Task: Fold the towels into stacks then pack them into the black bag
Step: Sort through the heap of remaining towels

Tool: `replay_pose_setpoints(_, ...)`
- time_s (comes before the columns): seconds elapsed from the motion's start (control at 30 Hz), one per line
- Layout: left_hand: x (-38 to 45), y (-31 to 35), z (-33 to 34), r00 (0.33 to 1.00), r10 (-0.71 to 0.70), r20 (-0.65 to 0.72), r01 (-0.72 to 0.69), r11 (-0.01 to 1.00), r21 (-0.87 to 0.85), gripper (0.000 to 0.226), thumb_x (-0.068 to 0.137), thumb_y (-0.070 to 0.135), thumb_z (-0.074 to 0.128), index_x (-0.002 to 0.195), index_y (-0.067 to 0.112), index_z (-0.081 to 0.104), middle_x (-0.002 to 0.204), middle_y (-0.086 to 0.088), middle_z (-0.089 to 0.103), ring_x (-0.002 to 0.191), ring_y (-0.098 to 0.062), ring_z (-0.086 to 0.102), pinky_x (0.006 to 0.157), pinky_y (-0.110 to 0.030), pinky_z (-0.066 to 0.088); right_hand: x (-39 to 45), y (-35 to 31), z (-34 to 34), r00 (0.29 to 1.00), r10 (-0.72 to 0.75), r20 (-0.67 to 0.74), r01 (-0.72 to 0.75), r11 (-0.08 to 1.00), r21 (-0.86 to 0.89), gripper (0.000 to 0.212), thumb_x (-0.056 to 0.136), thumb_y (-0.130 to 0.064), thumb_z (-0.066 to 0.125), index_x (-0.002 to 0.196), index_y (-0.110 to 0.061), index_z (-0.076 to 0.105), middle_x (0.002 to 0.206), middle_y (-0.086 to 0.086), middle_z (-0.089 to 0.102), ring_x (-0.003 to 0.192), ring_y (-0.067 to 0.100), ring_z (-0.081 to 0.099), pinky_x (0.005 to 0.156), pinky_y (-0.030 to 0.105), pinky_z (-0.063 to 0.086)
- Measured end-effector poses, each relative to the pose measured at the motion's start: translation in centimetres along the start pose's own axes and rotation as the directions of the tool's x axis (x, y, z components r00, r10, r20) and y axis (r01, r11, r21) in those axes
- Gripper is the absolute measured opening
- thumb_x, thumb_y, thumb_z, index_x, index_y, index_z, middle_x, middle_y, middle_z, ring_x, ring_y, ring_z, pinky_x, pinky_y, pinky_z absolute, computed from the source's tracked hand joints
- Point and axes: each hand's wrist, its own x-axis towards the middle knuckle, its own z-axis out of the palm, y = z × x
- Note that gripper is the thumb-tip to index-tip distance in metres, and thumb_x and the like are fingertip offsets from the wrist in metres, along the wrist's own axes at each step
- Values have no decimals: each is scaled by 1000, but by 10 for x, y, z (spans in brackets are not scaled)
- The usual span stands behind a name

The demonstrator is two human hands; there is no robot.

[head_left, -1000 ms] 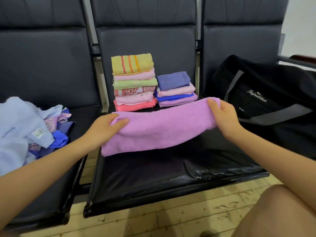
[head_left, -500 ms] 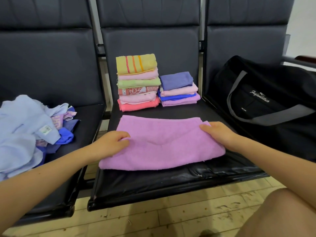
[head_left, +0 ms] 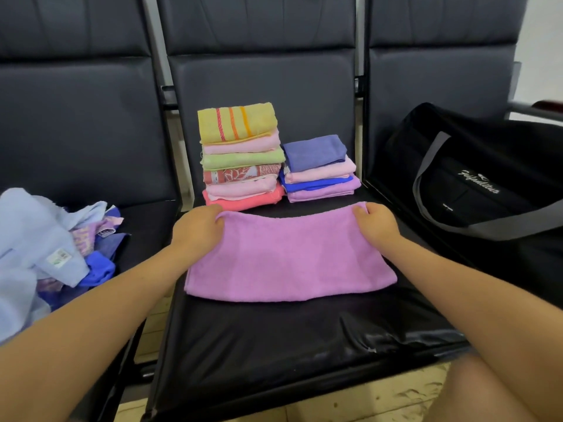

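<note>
A folded purple towel (head_left: 289, 257) is laid flat on the middle seat (head_left: 274, 345), its far corners pinched by the left hand (head_left: 198, 229) and the right hand (head_left: 376, 223). Just beyond the hands two folded stacks (head_left: 240, 156) are set; the black bag (head_left: 475, 184) is seen to the right hand's outer side.

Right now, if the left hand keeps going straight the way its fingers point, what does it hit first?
Likely the taller stack: the left hand grips the purple towel's far corner and points away, at the coral towel at the bottom. The gap looks small; depth is unclear.
</note>
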Motion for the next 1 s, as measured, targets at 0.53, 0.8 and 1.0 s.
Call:
replay_pose_setpoints(0.53,-31,21,32,985,143,96,-149,987,61,33,92,29,51,124,22,55,126,-3,50,117,-23,45,93,-36,38,4,11,-1,922,327,208,-217,880,-423,32,83,-32,71,85,-7,52,104,10,54,88,23,52,66,29,41)
replay_pose_setpoints(0.8,-47,-1,29,974,-68,214,18,974,224,47,92,40,47,136,24,42,143,-9,35,129,-27,35,103,-37,34,-18,-1,-6,803,437,405,-420,897,-135,61,80,-32,76,130,-9,47,139,8,44,122,25,45,97,32,37)
replay_pose_setpoints(1.0,-53,-11,24,982,-49,183,42,998,44,37,93,27,52,129,20,51,140,-6,41,128,-26,36,104,-33,34,-24,-19,-1,706,564,429,-704,629,330,24,86,-24,68,104,-14,56,93,8,59,85,25,57,91,37,48)
